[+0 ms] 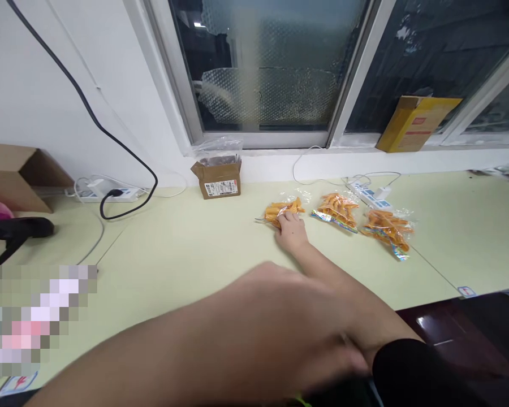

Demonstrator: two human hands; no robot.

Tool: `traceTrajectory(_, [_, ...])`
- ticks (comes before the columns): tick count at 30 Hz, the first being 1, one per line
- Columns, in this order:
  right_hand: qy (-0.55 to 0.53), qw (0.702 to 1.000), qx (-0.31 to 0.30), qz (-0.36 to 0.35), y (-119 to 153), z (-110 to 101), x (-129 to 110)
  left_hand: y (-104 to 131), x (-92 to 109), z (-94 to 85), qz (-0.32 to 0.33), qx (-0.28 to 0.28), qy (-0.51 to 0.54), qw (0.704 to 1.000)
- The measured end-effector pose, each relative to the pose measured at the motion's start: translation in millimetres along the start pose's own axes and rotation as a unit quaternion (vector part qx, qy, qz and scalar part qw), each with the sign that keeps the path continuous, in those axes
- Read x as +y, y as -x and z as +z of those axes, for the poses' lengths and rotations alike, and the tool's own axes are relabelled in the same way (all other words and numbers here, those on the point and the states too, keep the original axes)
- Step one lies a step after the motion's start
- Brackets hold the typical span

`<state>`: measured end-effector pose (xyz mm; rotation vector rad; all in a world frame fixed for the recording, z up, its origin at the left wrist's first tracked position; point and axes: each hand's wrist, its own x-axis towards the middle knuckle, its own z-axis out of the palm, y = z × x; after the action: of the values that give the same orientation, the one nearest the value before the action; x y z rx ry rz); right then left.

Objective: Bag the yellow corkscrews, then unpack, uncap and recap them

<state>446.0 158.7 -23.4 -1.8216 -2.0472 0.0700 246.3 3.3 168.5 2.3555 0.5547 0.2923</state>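
On the pale green table, my right hand (292, 230) has its fingers closed over the near side of a clear plastic bag of orange stick-shaped pieces (285, 209). My left hand (309, 322) is close to the camera and smeared by motion. It crosses in front of my right forearm, and its fingers are mostly hidden. To the right of my right hand lie two similar bags: a middle bag (337, 210) with a shiny coloured strip along its near edge, and a right bag (389, 229) lying at a slant.
A small open cardboard box (221, 180) stands below the window. White power strips lie along the wall, one at left (129, 195) and one at right (367, 195). A black cable (89, 107) hangs at left. A yellow carton (419, 124) leans on the sill.
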Motion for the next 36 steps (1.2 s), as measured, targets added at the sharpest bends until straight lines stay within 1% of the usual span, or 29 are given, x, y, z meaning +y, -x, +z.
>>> traceTrajectory(1, [-0.018,1.0,-0.001,-0.016,3,0,-4,-16,-15,-5.5,-0.032,0.022,-0.04,0.998])
traceTrajectory(2, [-0.045,0.998,-0.001,-0.04,5,0,-8,-28,-35,-7.6,-0.077,0.059,-0.068,0.993])
traceTrajectory(3, [-0.082,0.994,-0.002,-0.072,7,0,-11,-36,-60,-7.0,-0.128,0.098,-0.086,0.983])
traceTrajectory(4, [-0.126,0.986,-0.003,-0.11,10,0,-13,-41,-88,-4.7,-0.185,0.142,-0.103,0.967])
traceTrajectory(6, [-0.215,0.958,-0.002,-0.189,13,-2,-14,-41,-144,2.5,-0.288,0.209,-0.128,0.925])
traceTrajectory(7, [-0.25,0.943,0.0,-0.22,14,-4,-14,-37,-168,6.5,-0.334,0.23,-0.141,0.903])
traceTrajectory(8, [-0.274,0.931,0.005,-0.241,15,-6,-13,-33,-189,10.4,-0.367,0.239,-0.144,0.887])
traceTrajectory(9, [-0.287,0.925,0.016,-0.249,15,-10,-11,-29,-205,14.0,-0.388,0.245,-0.131,0.879])
traceTrajectory(10, [-0.291,0.924,0.034,-0.245,15,-13,-8,-24,-216,17.1,-0.414,0.238,-0.119,0.87])
traceTrajectory(11, [-0.289,0.927,0.054,-0.233,14,-16,-5,-21,-224,19.6,-0.435,0.227,-0.113,0.864])
traceTrajectory(12, [-0.283,0.931,0.074,-0.217,13,-19,-2,-18,-228,21.3,-0.448,0.221,-0.105,0.86])
traceTrajectory(14, [-0.269,0.939,0.1,-0.19,10,-21,6,-16,-230,22.4,-0.461,0.223,-0.09,0.854])
traceTrajectory(17, [-0.246,0.951,0.097,-0.164,5,-17,17,-16,-228,20.6,-0.464,0.244,-0.055,0.85])
traceTrajectory(19, [-0.247,0.957,0.069,-0.139,4,-11,21,-16,-228,18.8,-0.46,0.252,-0.028,0.851])
traceTrajectory(22, [-0.284,0.954,-0.002,-0.097,4,-2,22,-11,-233,14.6,-0.451,0.27,-0.01,0.851])
traceTrajectory(25, [-0.3,0.949,-0.054,-0.083,4,2,17,-4,-243,8.8,-0.475,0.286,0.006,0.832])
traceTrajectory(27, [-0.296,0.949,-0.066,-0.089,5,4,13,-1,-250,6.4,-0.483,0.307,0.08,0.816])
traceTrajectory(30, [-0.304,0.943,-0.075,-0.109,4,6,12,-2,-257,7.9,-0.455,0.355,0.2,0.792])
traceTrajectory(32, [-0.324,0.936,-0.087,-0.111,3,9,15,-5,-258,10.4,-0.416,0.379,0.245,0.789])
traceTrajectory(34, [-0.352,0.926,-0.102,-0.094,2,13,22,-10,-257,11.5,-0.375,0.386,0.293,0.79])
traceTrajectory(36, [-0.374,0.919,-0.102,-0.069,0,17,28,-14,-253,9.3,-0.339,0.393,0.338,0.785])
